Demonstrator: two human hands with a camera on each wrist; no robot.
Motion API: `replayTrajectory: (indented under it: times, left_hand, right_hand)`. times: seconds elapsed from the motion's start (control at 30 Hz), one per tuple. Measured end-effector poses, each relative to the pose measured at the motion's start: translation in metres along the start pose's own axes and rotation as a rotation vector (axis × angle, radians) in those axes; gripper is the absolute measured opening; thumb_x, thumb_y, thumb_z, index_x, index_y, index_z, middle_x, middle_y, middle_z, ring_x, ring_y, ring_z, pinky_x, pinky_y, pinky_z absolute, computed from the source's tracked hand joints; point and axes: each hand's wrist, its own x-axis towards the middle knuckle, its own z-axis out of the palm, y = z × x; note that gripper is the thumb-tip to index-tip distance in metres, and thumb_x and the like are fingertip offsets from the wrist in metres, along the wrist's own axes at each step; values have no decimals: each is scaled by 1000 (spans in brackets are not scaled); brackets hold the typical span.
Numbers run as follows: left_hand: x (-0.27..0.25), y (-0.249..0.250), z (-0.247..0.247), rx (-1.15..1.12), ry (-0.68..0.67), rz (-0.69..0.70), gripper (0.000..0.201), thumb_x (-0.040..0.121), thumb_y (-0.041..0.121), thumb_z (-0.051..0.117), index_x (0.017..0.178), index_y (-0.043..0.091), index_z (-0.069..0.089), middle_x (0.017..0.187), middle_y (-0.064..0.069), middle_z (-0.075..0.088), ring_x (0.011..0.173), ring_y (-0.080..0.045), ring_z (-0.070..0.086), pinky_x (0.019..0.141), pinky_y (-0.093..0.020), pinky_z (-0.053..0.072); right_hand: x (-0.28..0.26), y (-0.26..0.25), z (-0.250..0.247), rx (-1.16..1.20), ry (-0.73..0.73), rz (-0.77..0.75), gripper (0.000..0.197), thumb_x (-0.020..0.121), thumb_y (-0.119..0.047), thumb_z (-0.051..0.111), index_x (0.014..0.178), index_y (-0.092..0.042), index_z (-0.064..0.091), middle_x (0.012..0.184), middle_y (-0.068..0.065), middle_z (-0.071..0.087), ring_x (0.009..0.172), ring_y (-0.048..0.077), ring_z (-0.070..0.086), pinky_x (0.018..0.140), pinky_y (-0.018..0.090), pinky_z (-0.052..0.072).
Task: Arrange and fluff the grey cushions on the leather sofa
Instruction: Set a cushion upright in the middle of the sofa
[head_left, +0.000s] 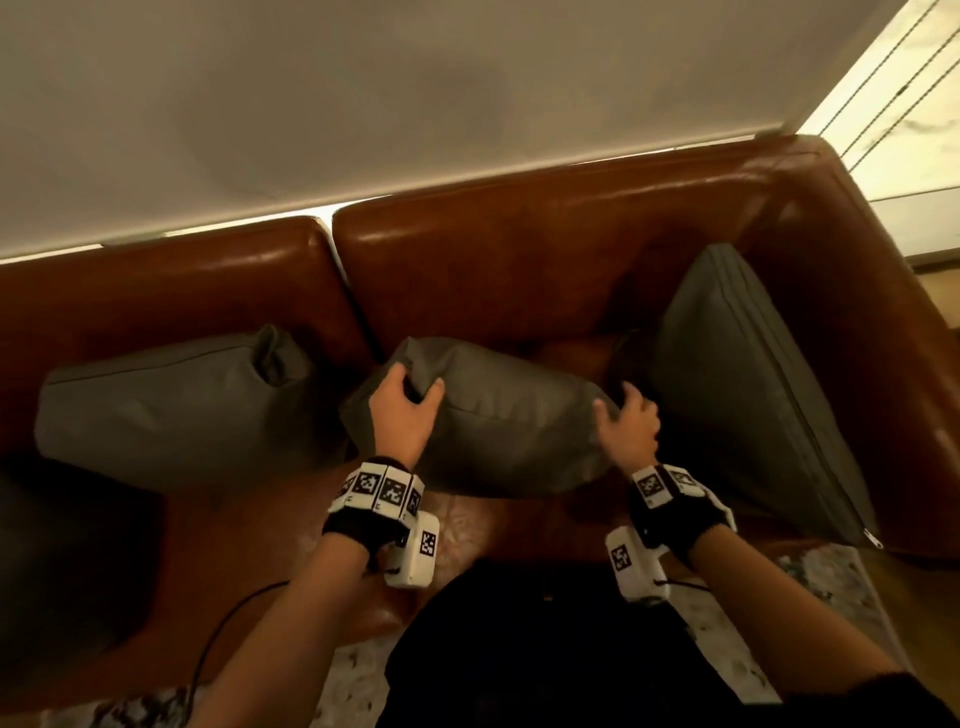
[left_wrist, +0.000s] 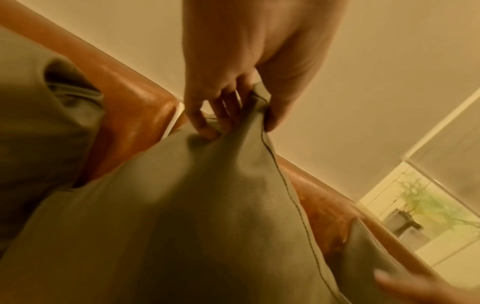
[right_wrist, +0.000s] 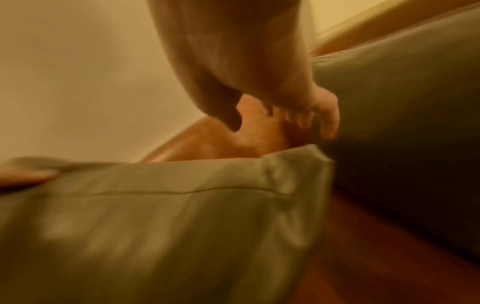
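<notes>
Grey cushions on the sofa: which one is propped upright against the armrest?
The right-hand cushion, standing on edge against the sofa arm; the others lie lower on the seat.

The head view looks down over the brown leather sofa (head_left: 545, 249); both wrist views sit close against the middle grey leather cushion (head_left: 498, 415), which all views share.

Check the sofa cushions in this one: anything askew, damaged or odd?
The left cushion lies slumped on the leather sofa, its top corner dented in. The left hand grips the middle cushion, bunching one corner. The right cushion leans against the armrest. No visible damage.
</notes>
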Motion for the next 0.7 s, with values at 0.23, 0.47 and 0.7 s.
replayTrajectory:
  times: [0.23, 0.47, 0.7]
  left_hand:
    - [-7, 2, -11, -50, -14, -48, 41, 77, 18, 74, 105, 3, 48, 96, -6, 54, 90, -19, 54, 80, -27, 42]
    - [8, -33, -70, -65, 46, -153, 33, 84, 37, 64, 91, 4, 62, 92, -11, 66, 89, -24, 60, 86, -36, 46]
    - [-15, -84, -20, -26, -193, -394, 35, 94, 25, 50, 109, -5, 62, 89, -17, 67, 86, -30, 63, 81, -38, 54]
  right_hand:
    - [26, 55, 5, 315, -205, 202, 42, 88, -20, 62, 123, 1, 53, 104, 16, 60, 92, 29, 59, 81, 47, 54]
    - [2, 20, -76, 300, -108, -228, 18, 92, -28, 56, 77, -19, 59, 75, 0, 61, 67, 13, 55, 61, 28, 41]
    - [-8, 16, -55, -78, -7, -167, 38, 93, -30, 52, 60, -19, 37, 75, 16, 57, 90, 38, 58, 69, 29, 32]
